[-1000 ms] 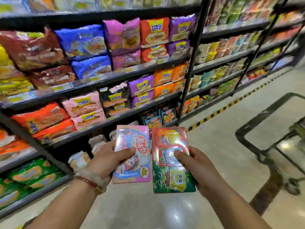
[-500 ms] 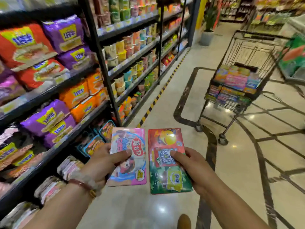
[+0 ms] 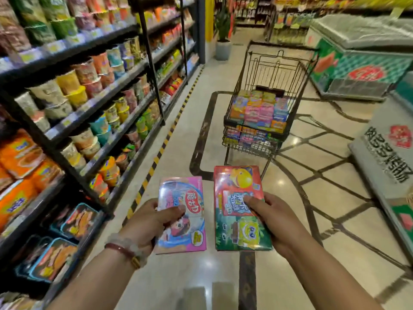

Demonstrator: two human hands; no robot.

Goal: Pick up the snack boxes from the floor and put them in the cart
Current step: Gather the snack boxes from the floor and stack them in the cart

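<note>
My left hand grips a pink snack box by its left edge, thumb on its face. My right hand grips a red and green snack box by its right edge. Both boxes are held flat, side by side, at chest height. Straight ahead on the aisle floor stands a black wire cart, its basket holding several colourful snack boxes in stacked rows. The cart is beyond the boxes in my hands, apart from them.
Black shelves with cup noodles and noodle packs line the left side. Chest freezers stand at the right, one close beside my right arm. A potted plant stands behind the cart. A striped floor line runs along the shelves.
The view has swung right from the shelves toward the aisle, and the cart has come to the centre and nearer. Both hands keep their boxes in the same grip.
</note>
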